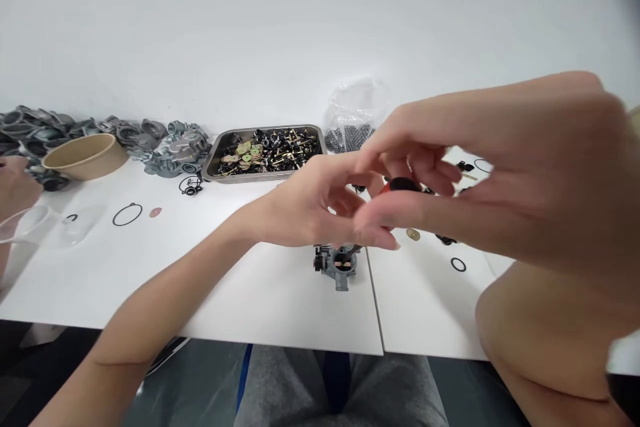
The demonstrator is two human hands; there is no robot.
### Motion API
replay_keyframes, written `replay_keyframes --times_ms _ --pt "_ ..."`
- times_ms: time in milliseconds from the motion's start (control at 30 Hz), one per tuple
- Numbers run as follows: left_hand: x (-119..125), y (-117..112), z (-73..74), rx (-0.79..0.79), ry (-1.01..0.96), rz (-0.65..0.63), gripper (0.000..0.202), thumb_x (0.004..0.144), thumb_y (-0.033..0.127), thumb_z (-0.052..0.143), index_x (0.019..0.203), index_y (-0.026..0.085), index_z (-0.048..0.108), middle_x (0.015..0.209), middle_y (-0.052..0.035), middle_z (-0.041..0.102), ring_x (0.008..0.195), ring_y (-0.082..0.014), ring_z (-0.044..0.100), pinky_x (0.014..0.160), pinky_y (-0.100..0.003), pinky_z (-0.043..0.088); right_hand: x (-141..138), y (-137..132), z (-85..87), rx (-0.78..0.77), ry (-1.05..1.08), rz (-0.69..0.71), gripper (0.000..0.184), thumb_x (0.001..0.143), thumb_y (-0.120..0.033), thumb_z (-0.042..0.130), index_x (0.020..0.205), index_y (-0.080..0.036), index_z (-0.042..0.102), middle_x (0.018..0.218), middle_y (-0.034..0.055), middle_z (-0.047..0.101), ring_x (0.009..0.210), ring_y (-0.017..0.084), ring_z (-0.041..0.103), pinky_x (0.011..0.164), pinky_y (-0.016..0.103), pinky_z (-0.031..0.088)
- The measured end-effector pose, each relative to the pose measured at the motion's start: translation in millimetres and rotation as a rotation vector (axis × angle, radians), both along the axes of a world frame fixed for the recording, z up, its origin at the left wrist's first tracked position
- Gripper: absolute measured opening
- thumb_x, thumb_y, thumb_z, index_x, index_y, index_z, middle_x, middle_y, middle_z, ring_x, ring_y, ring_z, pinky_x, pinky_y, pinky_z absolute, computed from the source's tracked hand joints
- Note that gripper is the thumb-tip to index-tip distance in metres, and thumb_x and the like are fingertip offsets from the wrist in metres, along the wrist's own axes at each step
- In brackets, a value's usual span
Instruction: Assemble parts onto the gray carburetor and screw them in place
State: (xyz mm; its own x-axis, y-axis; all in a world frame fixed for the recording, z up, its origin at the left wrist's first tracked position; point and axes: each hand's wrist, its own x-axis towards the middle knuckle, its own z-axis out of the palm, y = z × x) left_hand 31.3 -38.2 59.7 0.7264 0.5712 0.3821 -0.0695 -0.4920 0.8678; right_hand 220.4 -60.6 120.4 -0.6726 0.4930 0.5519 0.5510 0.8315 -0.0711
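A small grey carburetor body [342, 280] rests on the white table, a brass-coloured strip visible inside its round bore. My right hand [480, 180] grips the red-and-black handle of a screwdriver [404, 185] between thumb and fingers. The dark shaft slants down left into the bore; its tip is hard to make out. My left hand [320, 203] is curled around the lower part of the screwdriver, just above the carburetor body, and its fingers partly cover the tool.
A metal tray [250, 178] of small parts stands behind, beside a clear plastic bag [353, 120] of dark pieces. Grey castings [185, 147] and a tan bowl [87, 160] lie left. Another person's hand [17, 187] is near a clear cup [30, 223]. Black rings [459, 265] lie about.
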Motion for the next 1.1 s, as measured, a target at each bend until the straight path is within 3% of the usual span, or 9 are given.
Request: replay_keyframes --times_ms 100,200,300,467,667,800,867,967,1100 --pt "-4 1 1.7 -0.067 0.016 -0.070 0.029 0.080 0.023 0.072 0.106 0.016 0.062 0.090 -0.0063 0.070 0.068 -0.0132 0.067 0.051 -0.022 0.054 15 0 3.9 -0.164 -0.049 0.062 0.019 0.094 -0.047 0.051 0.097 -0.040 0.068 0.069 -0.0087 0.059 0.053 0.004 0.052 0.048 0.025 0.039" --pt "-7 2 3.5 -0.079 0.016 -0.121 0.024 0.083 0.021 0.068 0.106 0.017 0.063 0.090 -0.0083 0.071 0.064 -0.0131 0.066 0.051 -0.024 0.055 21 -1 3.6 -0.247 -0.019 -0.027 0.024 0.093 -0.052 0.049 0.089 -0.040 0.069 0.071 -0.0099 0.062 0.054 0.005 0.055 0.044 0.026 0.036" --pt "-6 1 4.5 -0.036 0.007 -0.106 0.028 0.080 0.021 0.070 0.108 0.018 0.064 0.090 -0.0068 0.071 0.067 -0.0136 0.066 0.055 -0.024 0.056 13 -1 -1.6 -0.179 0.003 -0.072 0.024 0.088 -0.048 0.060 0.072 -0.030 0.063 0.054 -0.0086 0.052 0.042 0.003 0.042 0.039 0.025 0.026" --pt "-1 -3 6.1 0.046 0.003 0.024 0.033 0.076 0.026 0.077 0.106 0.019 0.066 0.084 -0.0025 0.069 0.069 -0.0127 0.064 0.054 -0.021 0.053 -9 1 -7.1 0.072 0.023 -0.068 0.059 0.087 -0.044 0.064 0.049 -0.017 0.027 0.042 -0.0060 0.018 0.037 0.002 0.020 0.041 0.027 0.014" --pt "-7 0 4.1 -0.046 -0.025 -0.049 0.035 0.083 0.022 0.069 0.117 0.020 0.063 0.086 -0.0049 0.072 0.064 -0.0139 0.067 0.046 -0.022 0.051 8 1 0.3 -0.144 0.053 0.029 0.014 0.091 -0.041 0.059 0.087 -0.029 0.065 0.052 -0.0082 0.045 0.040 0.003 0.038 0.039 0.023 0.031" --pt "-8 1 2.7 -0.033 -0.017 -0.058 0.032 0.083 0.024 0.069 0.114 0.020 0.063 0.086 -0.0065 0.072 0.068 -0.0152 0.068 0.048 -0.023 0.053 23 4 -1.3 -0.225 -0.045 0.005 0.015 0.093 -0.038 0.056 0.099 -0.036 0.069 0.050 -0.0089 0.047 0.038 0.003 0.036 0.038 0.024 0.030" --pt "-6 1 2.6 -0.009 -0.015 -0.041 0.031 0.082 0.025 0.070 0.112 0.020 0.063 0.089 -0.0061 0.071 0.069 -0.0145 0.067 0.051 -0.023 0.054 21 5 -4.0 -0.192 -0.011 -0.013 0.012 0.089 -0.042 0.061 0.088 -0.033 0.068 0.051 -0.0087 0.046 0.039 0.003 0.036 0.038 0.024 0.028" --pt "-2 -1 2.4 0.009 -0.023 0.002 0.036 0.078 0.026 0.075 0.112 0.021 0.062 0.096 -0.0049 0.068 0.073 -0.0136 0.066 0.054 -0.022 0.054 9 6 -6.5 -0.127 0.035 -0.016 0.036 0.084 -0.044 0.067 0.059 -0.023 0.051 0.046 -0.0073 0.033 0.039 0.002 0.026 0.037 0.025 0.021" --pt "-2 0 1.1 0.014 -0.041 0.068 0.035 0.077 0.029 0.076 0.109 0.022 0.063 0.099 -0.0030 0.066 0.067 -0.0106 0.064 0.050 -0.021 0.051 -2 5 -4.9 -0.063 0.078 -0.035 0.047 0.085 -0.053 0.065 0.057 -0.021 0.044 0.047 -0.0066 0.025 0.040 0.003 0.023 0.038 0.026 0.019"
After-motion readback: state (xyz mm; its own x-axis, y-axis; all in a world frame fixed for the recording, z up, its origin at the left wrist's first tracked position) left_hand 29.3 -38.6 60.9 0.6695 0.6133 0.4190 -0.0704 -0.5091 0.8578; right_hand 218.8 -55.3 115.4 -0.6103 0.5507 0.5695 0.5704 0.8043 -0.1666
